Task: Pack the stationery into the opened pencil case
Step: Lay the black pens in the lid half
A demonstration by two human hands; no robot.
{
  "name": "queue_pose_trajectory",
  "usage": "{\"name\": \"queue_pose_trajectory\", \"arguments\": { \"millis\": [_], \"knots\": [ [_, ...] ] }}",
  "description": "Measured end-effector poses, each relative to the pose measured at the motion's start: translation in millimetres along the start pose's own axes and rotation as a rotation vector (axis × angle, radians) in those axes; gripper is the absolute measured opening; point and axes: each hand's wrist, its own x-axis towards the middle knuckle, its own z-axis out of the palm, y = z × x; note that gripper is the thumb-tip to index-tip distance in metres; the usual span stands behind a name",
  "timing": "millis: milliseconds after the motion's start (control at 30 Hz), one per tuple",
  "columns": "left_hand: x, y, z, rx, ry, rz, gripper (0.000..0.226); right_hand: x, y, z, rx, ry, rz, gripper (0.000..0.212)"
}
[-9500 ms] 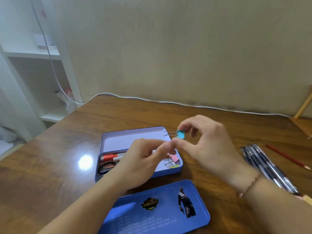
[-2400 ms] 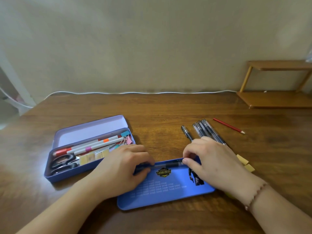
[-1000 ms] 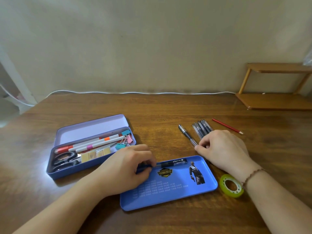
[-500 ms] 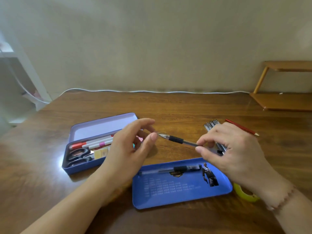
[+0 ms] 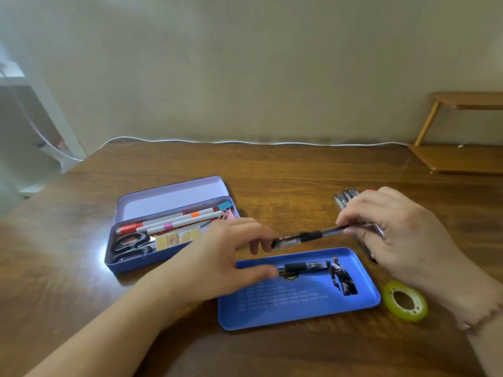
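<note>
The open blue pencil case (image 5: 136, 263) sits left of centre, with markers (image 5: 174, 223), scissors (image 5: 130, 244), binder clips (image 5: 225, 207) and yellow pads inside. A blue tray (image 5: 299, 303) lies in front of me with one black pen (image 5: 306, 266) on it. Just above the tray's far edge, a second black pen (image 5: 310, 236) is held level between both hands. My left hand (image 5: 217, 262) pinches its left end and my right hand (image 5: 397, 232) grips its right end. Several more pens (image 5: 345, 197) lie partly hidden behind my right hand.
A green tape roll (image 5: 404, 300) lies right of the tray. A red pencil tip (image 5: 372, 188) peeks out beyond my right hand. A wooden shelf (image 5: 462, 156) stands at the far right, and a white cable (image 5: 245, 142) runs along the wall.
My right hand picked a second pen from the pile and brought it left. My left hand closed on its other end, and the pen has come down toward the tray.
</note>
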Motion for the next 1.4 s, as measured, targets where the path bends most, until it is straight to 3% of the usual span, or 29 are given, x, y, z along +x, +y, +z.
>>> {"name": "queue_pose_trajectory", "arguments": {
  "millis": [133,233,367,633,867,1133,1200,1333,1400],
  "knots": [
    [0,-6,3,0.223,-0.106,0.03,0.023,0,9,-3,0.022,-0.085,0.03,0.021],
    [2,-6,1,0.22,-0.124,0.008,0.008,-1,5,-1,0.044,-0.189,-0.02,0.022],
    [4,-7,0,0.158,-0.117,-0.066,0.008,-3,-5,8,0.063,-0.248,-0.082,0.016],
    [4,-9,-1,0.043,-0.156,-0.149,0.015,-4,-21,34,0.088,-0.269,-0.058,0.007],
    [3,-4,-5,0.119,-0.233,-0.106,0.012,-1,-33,45,0.016,-0.226,0.008,0.013],
    [2,-3,-6,0.189,-0.201,-0.088,0.013,0,-35,43,0.062,-0.24,0.099,0.018],
    [2,-2,-5,0.196,-0.19,-0.091,0.011,2,-29,31,0.09,-0.243,0.155,0.017],
    [2,-3,-6,0.196,-0.178,-0.114,0.011,6,3,4,0.055,-0.077,0.429,0.013],
    [2,-2,-5,0.198,-0.173,-0.117,0.012,7,15,-1,-0.061,-0.153,0.566,0.018]
  ]
}}
